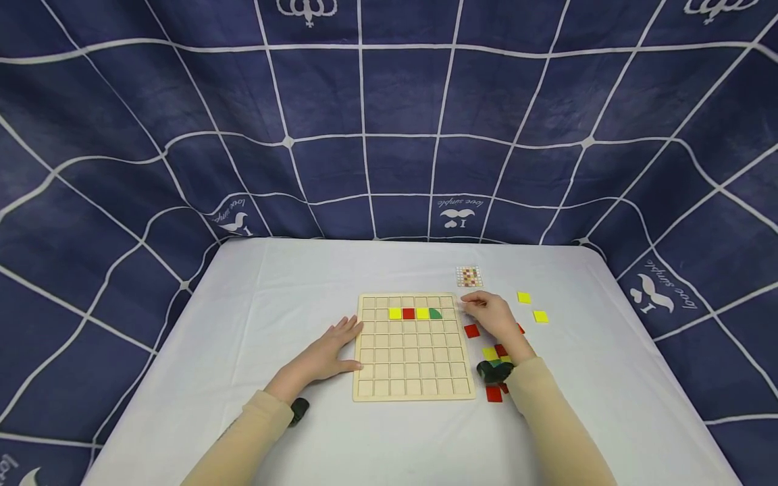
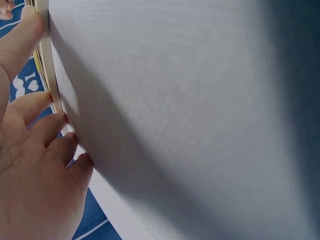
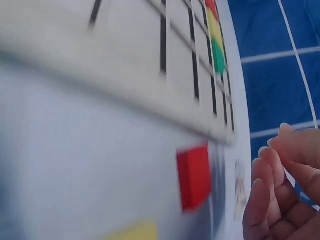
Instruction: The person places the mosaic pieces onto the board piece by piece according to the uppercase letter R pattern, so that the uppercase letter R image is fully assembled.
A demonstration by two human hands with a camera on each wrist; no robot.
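Note:
A square wooden grid board (image 1: 412, 371) lies on the white table. In one of its upper rows sit a yellow tile (image 1: 395, 313), a red tile (image 1: 408, 313), a second yellow tile (image 1: 422, 313) and a green quarter-round piece (image 1: 435, 313), side by side. My left hand (image 1: 328, 351) rests on the table, thumb and fingertips touching the board's left edge. Just off the upper right corner of the board is my right hand (image 1: 491, 314), its fingers loosely bent with nothing seen between them. A loose red tile (image 3: 195, 177) lies near it, beside the board.
Behind the right hand lies a small pattern card (image 1: 469, 276). Two yellow tiles (image 1: 524, 298) are to the right. Under the right wrist several red, yellow and green tiles (image 1: 489, 354) lie in a loose pile, partly hidden. A blue checked cloth (image 1: 401, 162) hangs around the table.

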